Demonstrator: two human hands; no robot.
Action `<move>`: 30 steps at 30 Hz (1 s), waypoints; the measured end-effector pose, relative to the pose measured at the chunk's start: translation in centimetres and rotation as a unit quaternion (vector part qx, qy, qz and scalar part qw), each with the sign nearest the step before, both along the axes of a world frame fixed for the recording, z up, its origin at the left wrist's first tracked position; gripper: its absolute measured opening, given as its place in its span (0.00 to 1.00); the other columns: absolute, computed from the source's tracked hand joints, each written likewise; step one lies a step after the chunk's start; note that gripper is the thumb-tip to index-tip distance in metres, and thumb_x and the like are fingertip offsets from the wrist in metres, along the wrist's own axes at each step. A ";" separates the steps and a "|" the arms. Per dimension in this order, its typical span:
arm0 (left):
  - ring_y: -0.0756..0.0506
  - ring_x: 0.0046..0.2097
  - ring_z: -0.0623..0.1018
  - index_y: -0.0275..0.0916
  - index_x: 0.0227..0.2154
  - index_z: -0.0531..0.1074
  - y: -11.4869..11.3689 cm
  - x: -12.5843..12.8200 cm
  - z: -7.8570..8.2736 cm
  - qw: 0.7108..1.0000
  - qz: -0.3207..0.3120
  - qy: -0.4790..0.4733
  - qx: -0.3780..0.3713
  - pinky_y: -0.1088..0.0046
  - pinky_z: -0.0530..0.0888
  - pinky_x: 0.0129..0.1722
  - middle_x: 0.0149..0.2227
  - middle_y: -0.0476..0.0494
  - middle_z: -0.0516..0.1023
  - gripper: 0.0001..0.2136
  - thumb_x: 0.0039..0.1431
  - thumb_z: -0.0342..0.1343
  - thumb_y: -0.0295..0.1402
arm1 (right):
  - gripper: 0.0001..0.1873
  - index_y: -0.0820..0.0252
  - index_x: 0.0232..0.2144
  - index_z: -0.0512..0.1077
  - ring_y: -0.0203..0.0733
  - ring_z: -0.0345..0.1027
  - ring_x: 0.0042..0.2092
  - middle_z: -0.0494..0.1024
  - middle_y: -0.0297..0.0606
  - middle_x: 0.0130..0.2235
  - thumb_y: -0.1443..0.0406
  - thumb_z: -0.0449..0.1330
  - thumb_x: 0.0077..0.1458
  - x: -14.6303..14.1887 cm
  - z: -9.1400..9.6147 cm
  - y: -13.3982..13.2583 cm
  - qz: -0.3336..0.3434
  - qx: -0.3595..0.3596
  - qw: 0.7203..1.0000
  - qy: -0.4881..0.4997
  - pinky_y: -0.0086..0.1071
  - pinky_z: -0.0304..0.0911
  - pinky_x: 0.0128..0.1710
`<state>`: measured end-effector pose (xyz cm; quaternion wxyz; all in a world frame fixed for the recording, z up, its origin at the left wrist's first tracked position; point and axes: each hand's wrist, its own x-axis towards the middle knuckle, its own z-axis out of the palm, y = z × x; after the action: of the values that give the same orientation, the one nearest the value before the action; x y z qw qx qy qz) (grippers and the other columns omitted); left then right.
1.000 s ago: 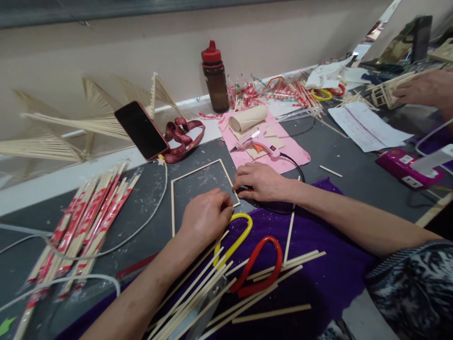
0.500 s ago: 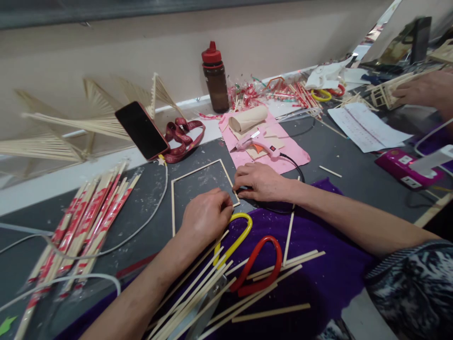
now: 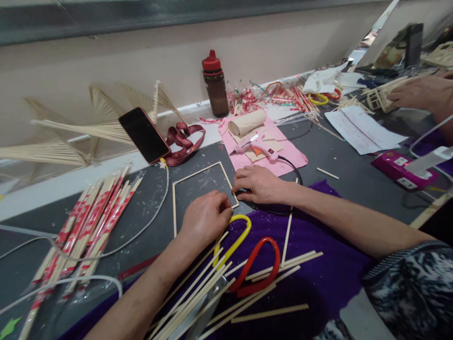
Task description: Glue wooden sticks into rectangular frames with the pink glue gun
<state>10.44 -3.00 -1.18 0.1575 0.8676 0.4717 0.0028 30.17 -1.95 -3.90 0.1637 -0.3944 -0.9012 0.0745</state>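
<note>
Flat on the grey table lies a four-sided frame of thin wooden sticks (image 3: 197,173). My left hand (image 3: 205,216) is closed over its near side, fingers curled down and hiding much of that stick. At the near right corner, my right hand (image 3: 260,185) has its fingertips closed on the right-hand stick. Just below my left hand are scissors with one yellow and one red handle (image 3: 261,245), their blades partly under loose wooden sticks (image 3: 198,298). A pink glue gun (image 3: 260,143) rests on a pink sheet (image 3: 295,158) beyond my right hand.
Wrapped chopstick bundles (image 3: 94,219) lie left. A phone (image 3: 144,135) leans against a stick structure (image 3: 88,127). A bottle (image 3: 215,89) stands by the wall. Purple cloth (image 3: 332,226) covers the near table; a magenta power strip (image 3: 403,171) and another person's hand (image 3: 415,92) are right.
The view has tilted slightly, so everything sits a little lower in the picture. Both my hands keep their places at the stick frame. The other person's hand has shifted slightly.
</note>
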 end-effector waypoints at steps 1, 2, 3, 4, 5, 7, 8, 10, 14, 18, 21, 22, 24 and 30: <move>0.48 0.33 0.72 0.41 0.28 0.71 -0.1 0.0 0.0 1.000 0.005 0.000 -0.002 0.72 0.64 0.32 0.32 0.48 0.74 0.07 0.54 0.49 0.34 | 0.09 0.57 0.37 0.74 0.40 0.64 0.40 0.73 0.38 0.39 0.61 0.57 0.55 0.0 0.0 0.0 0.000 0.001 1.000 0.003 0.33 0.53 0.38; 0.47 0.33 0.72 0.41 0.28 0.71 -0.1 0.0 0.1 1.000 0.008 0.000 -0.005 0.72 0.64 0.32 0.32 0.48 0.74 0.07 0.54 0.49 0.35 | 0.09 0.57 0.37 0.74 0.40 0.64 0.40 0.73 0.37 0.39 0.61 0.57 0.55 0.0 -0.1 0.0 0.000 0.002 1.000 0.006 0.33 0.53 0.38; 0.47 0.33 0.72 0.41 0.29 0.71 -0.1 0.0 0.1 1.000 0.011 0.000 -0.008 0.72 0.64 0.32 0.32 0.48 0.74 0.07 0.54 0.49 0.35 | 0.09 0.57 0.37 0.74 0.40 0.64 0.41 0.73 0.37 0.39 0.61 0.57 0.55 0.0 -0.1 0.0 0.000 0.003 1.000 0.009 0.33 0.53 0.38; 0.47 0.34 0.72 0.41 0.29 0.71 -0.2 0.0 0.1 1.000 0.013 0.001 -0.012 0.72 0.64 0.33 0.32 0.48 0.74 0.07 0.54 0.49 0.36 | 0.09 0.56 0.38 0.74 0.40 0.64 0.41 0.74 0.37 0.39 0.61 0.58 0.55 0.0 -0.2 0.0 0.001 0.004 1.000 0.013 0.33 0.53 0.39; 0.47 0.34 0.73 0.41 0.30 0.72 -0.2 0.0 0.2 1.000 0.013 0.001 -0.014 0.72 0.64 0.33 0.32 0.48 0.74 0.08 0.54 0.49 0.36 | 0.09 0.56 0.38 0.75 0.40 0.64 0.41 0.74 0.36 0.39 0.61 0.58 0.55 0.0 -0.2 0.0 0.003 0.005 1.000 0.016 0.33 0.53 0.39; 0.47 0.35 0.73 0.42 0.31 0.72 -0.2 -0.2 0.3 1.000 0.014 0.000 -0.014 0.71 0.65 0.34 0.34 0.48 0.74 0.08 0.54 0.50 0.37 | 0.10 0.56 0.37 0.75 0.41 0.65 0.41 0.74 0.37 0.38 0.60 0.58 0.55 0.1 -0.2 0.0 0.004 0.009 1.000 0.022 0.35 0.53 0.41; 0.46 0.35 0.73 0.42 0.32 0.72 -0.1 -0.4 0.3 1.000 0.014 0.000 -0.013 0.71 0.65 0.34 0.34 0.48 0.74 0.08 0.54 0.50 0.37 | 0.10 0.56 0.36 0.76 0.41 0.65 0.41 0.75 0.37 0.38 0.60 0.58 0.55 0.1 -0.2 0.0 0.002 0.012 1.000 0.025 0.35 0.53 0.41; 0.46 0.36 0.73 0.42 0.33 0.72 0.0 -0.7 0.4 1.000 0.015 0.002 -0.011 0.71 0.65 0.34 0.34 0.48 0.74 0.08 0.54 0.50 0.38 | 0.10 0.56 0.34 0.76 0.41 0.64 0.41 0.75 0.37 0.38 0.59 0.58 0.55 0.1 -0.2 0.0 -0.003 0.021 0.999 0.033 0.36 0.53 0.42; 0.47 0.36 0.74 0.43 0.33 0.72 0.1 -1.0 0.5 1.000 0.015 0.010 -0.012 0.71 0.64 0.33 0.34 0.49 0.73 0.09 0.54 0.50 0.38 | 0.09 0.57 0.32 0.76 0.41 0.64 0.41 0.75 0.37 0.38 0.60 0.58 0.55 0.1 -0.3 0.0 0.001 0.029 0.998 0.050 0.36 0.53 0.42; 0.47 0.35 0.74 0.43 0.32 0.73 -0.1 -0.8 0.5 1.000 0.007 0.005 -0.012 0.72 0.64 0.33 0.34 0.49 0.74 0.09 0.55 0.51 0.39 | 0.08 0.58 0.32 0.76 0.41 0.64 0.40 0.75 0.38 0.38 0.62 0.58 0.54 0.0 -0.5 -0.1 0.011 0.030 0.998 0.062 0.35 0.54 0.42; 0.48 0.35 0.74 0.43 0.31 0.73 -0.2 -0.7 0.3 1.000 0.001 0.003 -0.015 0.72 0.65 0.34 0.34 0.49 0.74 0.08 0.55 0.50 0.38 | 0.07 0.58 0.33 0.75 0.41 0.64 0.40 0.75 0.38 0.38 0.63 0.58 0.54 -0.1 -0.5 -0.1 0.013 0.029 0.997 0.066 0.35 0.54 0.42; 0.48 0.35 0.74 0.43 0.31 0.73 -0.2 -0.6 0.2 1.000 -0.002 0.002 -0.015 0.72 0.65 0.34 0.34 0.49 0.74 0.08 0.56 0.50 0.38 | 0.07 0.58 0.33 0.75 0.40 0.64 0.40 0.75 0.38 0.38 0.63 0.58 0.54 -0.1 -0.5 -0.1 0.016 0.028 0.997 0.066 0.35 0.54 0.42; 0.48 0.35 0.74 0.43 0.30 0.73 -0.1 -0.6 0.1 1.000 -0.009 0.002 -0.015 0.72 0.65 0.34 0.35 0.48 0.74 0.09 0.57 0.49 0.38 | 0.07 0.58 0.32 0.75 0.40 0.64 0.40 0.75 0.37 0.38 0.63 0.57 0.54 -0.1 -0.5 -0.1 0.021 0.024 0.997 0.064 0.35 0.54 0.42; 0.48 0.35 0.74 0.42 0.29 0.73 0.1 -1.0 0.1 1.000 -0.004 0.009 -0.014 0.73 0.66 0.34 0.34 0.48 0.74 0.09 0.57 0.48 0.37 | 0.08 0.58 0.33 0.75 0.40 0.64 0.40 0.75 0.37 0.37 0.63 0.57 0.55 0.0 -0.4 -0.1 0.020 0.014 0.998 0.053 0.35 0.54 0.42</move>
<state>9.46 -2.90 -1.06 0.1653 0.8670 0.4699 -0.0120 30.17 -2.09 -4.29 0.2155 -0.3691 -0.8999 0.0863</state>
